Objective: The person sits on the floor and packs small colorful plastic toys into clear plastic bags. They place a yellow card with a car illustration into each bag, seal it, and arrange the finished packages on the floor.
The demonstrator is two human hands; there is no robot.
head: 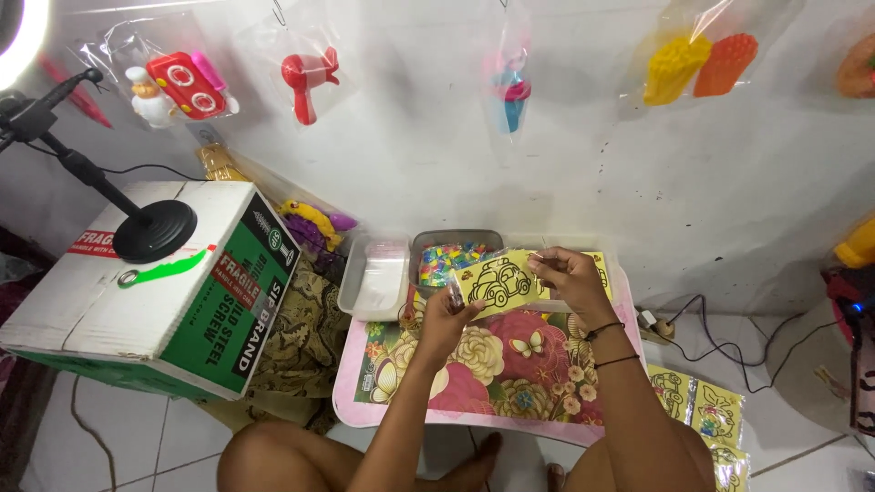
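A yellow card with a black car outline [498, 279] is held up over a small pink table with a flower print [474, 383]. My left hand [448, 317] pinches its lower left corner; something small and clear seems to sit between those fingers. My right hand [567, 276] grips the card's right edge, fingers closed on it, with dark bands on the wrist. More yellow card shows behind the right hand [599, 267].
Behind the card sit a grey tray of small colourful bits [448, 257] and a clear plastic box [375, 278]. A large cardboard box [146, 287] with a black lamp stand [153, 230] is at left. Bagged toys hang on the wall. More yellow cards [697, 410] lie on the floor at right.
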